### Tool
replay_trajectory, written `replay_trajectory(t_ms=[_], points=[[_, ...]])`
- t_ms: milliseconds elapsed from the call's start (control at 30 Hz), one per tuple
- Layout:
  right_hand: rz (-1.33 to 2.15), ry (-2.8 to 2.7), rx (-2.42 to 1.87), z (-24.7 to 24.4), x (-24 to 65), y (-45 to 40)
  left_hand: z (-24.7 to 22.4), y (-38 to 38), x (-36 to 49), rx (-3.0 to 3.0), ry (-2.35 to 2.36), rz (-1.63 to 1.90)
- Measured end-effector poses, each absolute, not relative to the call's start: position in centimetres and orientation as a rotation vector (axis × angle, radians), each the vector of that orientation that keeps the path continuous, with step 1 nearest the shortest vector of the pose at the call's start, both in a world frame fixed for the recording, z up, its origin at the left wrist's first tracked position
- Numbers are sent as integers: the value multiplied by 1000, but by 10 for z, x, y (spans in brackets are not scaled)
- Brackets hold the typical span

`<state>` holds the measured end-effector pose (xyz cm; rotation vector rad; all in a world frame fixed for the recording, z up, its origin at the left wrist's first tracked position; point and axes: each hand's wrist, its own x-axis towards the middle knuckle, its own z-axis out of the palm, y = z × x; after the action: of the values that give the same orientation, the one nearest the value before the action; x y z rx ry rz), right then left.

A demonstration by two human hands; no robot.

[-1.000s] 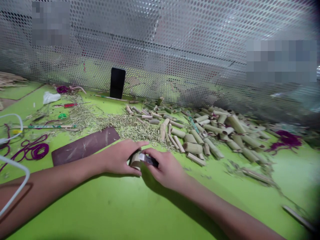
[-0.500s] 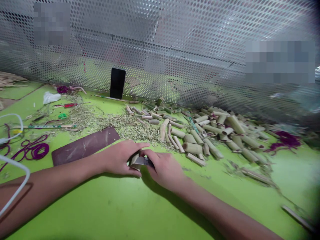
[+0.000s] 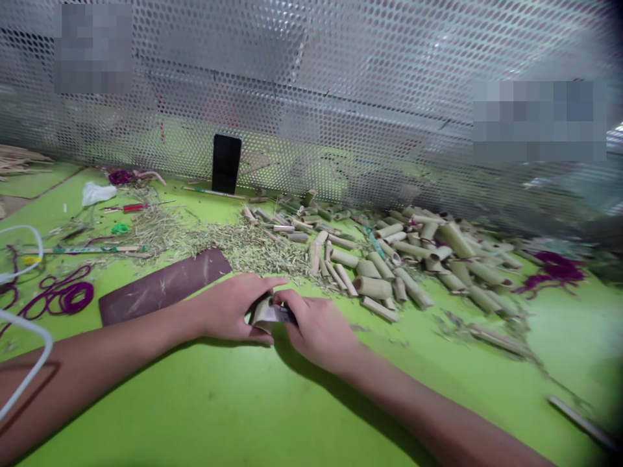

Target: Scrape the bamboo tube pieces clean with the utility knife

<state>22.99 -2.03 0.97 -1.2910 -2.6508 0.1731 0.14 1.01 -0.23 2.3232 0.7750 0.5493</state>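
Low over the green table, my left hand point(image 3: 233, 307) grips a short piece of bamboo point(image 3: 261, 314), thumb and fingers around it. From the right, my right hand point(image 3: 318, 327) is closed on a small knife point(image 3: 281, 314). Its grey blade lies against the bamboo, and its handle is mostly hidden in my fingers. Just behind my left wrist lies a brown sheet of sandpaper point(image 3: 165, 285). Beyond both hands is a heap of bamboo shavings point(image 3: 263, 253).
Many cut bamboo tubes point(image 3: 372, 287) are piled to the right. A phone point(image 3: 226, 163) leans on the perforated metal screen point(image 3: 292, 104). Purple cord point(image 3: 76, 297), a red-handled screwdriver point(image 3: 135, 207) and a white cable point(image 3: 43, 337) are on the left.
The blade has shifted slightly against the bamboo piece. Both hands keep almost the same place and grip; the whole view has moved a little.
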Motion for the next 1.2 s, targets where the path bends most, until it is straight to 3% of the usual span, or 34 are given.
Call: replay_trajectory(t_ms=[1200], points=[[31, -2593, -1410, 7, 260, 0, 4, 8, 1, 2356, 765, 503]])
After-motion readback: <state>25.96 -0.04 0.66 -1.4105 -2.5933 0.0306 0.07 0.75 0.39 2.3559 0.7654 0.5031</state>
